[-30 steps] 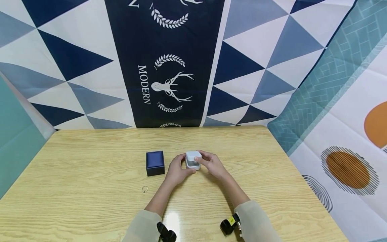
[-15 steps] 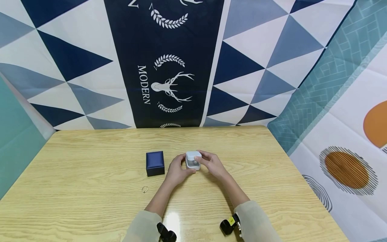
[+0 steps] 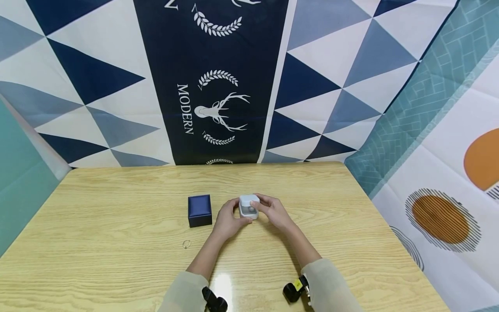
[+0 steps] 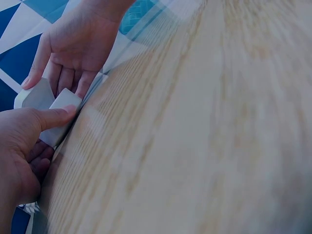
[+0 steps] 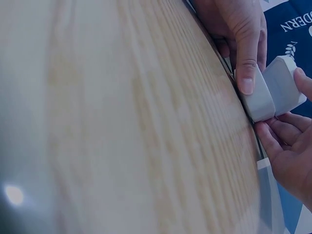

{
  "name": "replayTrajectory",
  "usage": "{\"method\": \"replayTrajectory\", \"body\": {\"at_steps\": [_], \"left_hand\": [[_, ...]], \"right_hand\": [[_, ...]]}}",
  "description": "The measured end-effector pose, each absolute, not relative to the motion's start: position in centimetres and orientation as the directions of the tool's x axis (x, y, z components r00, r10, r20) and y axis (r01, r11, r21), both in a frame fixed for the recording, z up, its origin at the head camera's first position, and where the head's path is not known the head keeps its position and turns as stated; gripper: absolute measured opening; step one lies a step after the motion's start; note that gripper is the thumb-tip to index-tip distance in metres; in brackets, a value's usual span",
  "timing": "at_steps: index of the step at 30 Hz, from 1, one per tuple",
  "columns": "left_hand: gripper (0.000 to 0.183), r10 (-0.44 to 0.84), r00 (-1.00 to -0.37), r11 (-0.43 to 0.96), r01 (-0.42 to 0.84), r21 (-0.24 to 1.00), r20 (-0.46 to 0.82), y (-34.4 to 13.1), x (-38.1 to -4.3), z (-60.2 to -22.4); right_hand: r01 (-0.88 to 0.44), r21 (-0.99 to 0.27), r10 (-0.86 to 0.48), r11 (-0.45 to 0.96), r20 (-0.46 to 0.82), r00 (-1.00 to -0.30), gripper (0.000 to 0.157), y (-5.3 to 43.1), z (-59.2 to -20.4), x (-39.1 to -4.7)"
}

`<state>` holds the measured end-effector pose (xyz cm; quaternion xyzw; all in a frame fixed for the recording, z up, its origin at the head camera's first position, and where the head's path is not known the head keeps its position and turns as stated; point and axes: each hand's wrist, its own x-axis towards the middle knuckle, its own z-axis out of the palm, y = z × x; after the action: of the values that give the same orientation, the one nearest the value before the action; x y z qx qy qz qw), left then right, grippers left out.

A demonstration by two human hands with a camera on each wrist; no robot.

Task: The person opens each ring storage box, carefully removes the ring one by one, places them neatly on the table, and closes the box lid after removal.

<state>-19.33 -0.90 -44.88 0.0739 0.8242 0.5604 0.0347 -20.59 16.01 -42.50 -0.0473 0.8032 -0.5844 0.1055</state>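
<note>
Both hands are on a small white jewelry box (image 3: 248,198), whose lid stands partly raised from its base. My left hand (image 3: 227,222) holds the base from the left, thumb along the near side. From the right, my right hand (image 3: 274,212) has its thumb on the lid's front, fingers behind. In the left wrist view, the base (image 4: 67,100) and the lid (image 4: 36,96) form a wedge. The right wrist view shows the left thumb lying on the base (image 5: 261,100) and the right thumb at the edge of the lid (image 5: 283,83). The box's inside cannot be made out.
A dark blue jewelry box (image 3: 199,206) stands closed, left of the hands. Nearer the person, a thin ring (image 3: 186,247) lies on the wood-grain table (image 3: 117,242). Behind the table's far edge hangs a patterned cloth (image 3: 218,52).
The hands and the white jewelry box hold almost the same place. The view shifts very slightly; the blue box and the ring stay where they were.
</note>
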Motion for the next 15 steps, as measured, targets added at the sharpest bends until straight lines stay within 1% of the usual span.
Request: {"method": "replayTrajectory", "body": {"at_steps": [12, 15], "left_hand": [[0.071, 0.159, -0.987, 0.370, 0.083, 0.926, 0.025, -0.97, -19.30, -44.84], [0.071, 0.159, -0.987, 0.369, 0.085, 0.926, 0.027, -0.97, -19.31, -44.85]], "right_hand": [[0.042, -0.950, -0.218, 0.309, -0.113, -0.969, 0.057, 15.93, -42.21, -20.59], [0.044, -0.952, -0.209, 0.304, -0.112, -0.972, 0.057, 15.99, -42.64, -20.83]]}}
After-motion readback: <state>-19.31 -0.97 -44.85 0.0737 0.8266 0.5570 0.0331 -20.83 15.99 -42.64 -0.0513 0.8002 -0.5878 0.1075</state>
